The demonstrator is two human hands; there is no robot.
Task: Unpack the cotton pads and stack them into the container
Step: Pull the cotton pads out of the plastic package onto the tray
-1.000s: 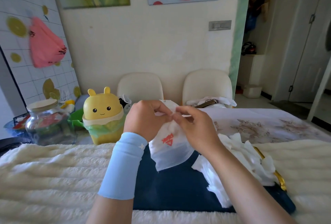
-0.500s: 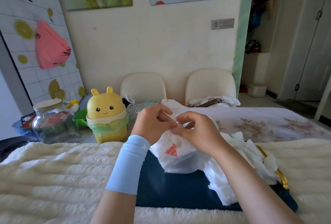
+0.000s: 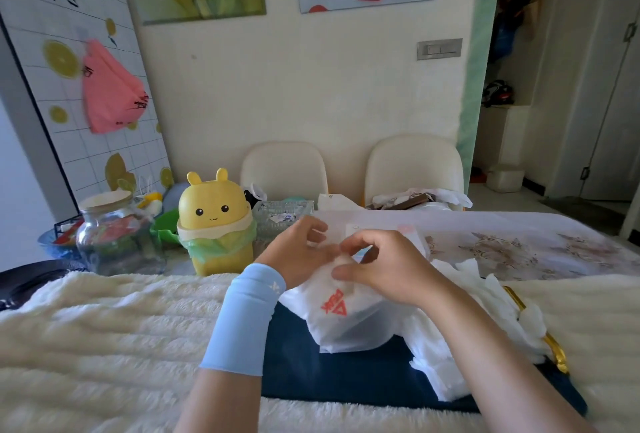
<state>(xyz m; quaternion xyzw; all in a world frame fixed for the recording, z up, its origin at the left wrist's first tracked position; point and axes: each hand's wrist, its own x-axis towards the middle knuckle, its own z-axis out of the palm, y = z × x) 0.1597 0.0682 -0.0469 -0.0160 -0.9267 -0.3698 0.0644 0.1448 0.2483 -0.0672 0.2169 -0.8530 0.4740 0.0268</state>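
Head view. Your left hand point(image 3: 298, 252) and right hand point(image 3: 388, 266) met at the top of the bag point(image 3: 349, 311), a white plastic pack with a red mark. The fingers of both were pinched on its upper edge, close together, thumb tips nearly touching. I judged this a grip for tearing or parting the seal: two pinches side by side put the pull on one short stretch of plastic. The bag hung from that grip, its bottom resting on or just above the blue mat point(image 3: 329, 370). Whether the seal had opened could not be told; your fingers hid it.

Loose pads point(image 3: 446, 346) lay in a heap on the mat just right of the bag, under your right forearm, with more white material reaching toward the gold strip point(image 3: 557, 353) at the mat's right edge. No container for stacking could be identified with certainty; a clear box point(image 3: 282, 216) stood beyond your hands, beside the yellow bin point(image 3: 214, 224).

Room to move: the mat left of the bag was bare. The right side was crowded by the heap, so a sweep of your right arm risked scattering it. The fleece point(image 3: 104, 328) left of the mat lay open.
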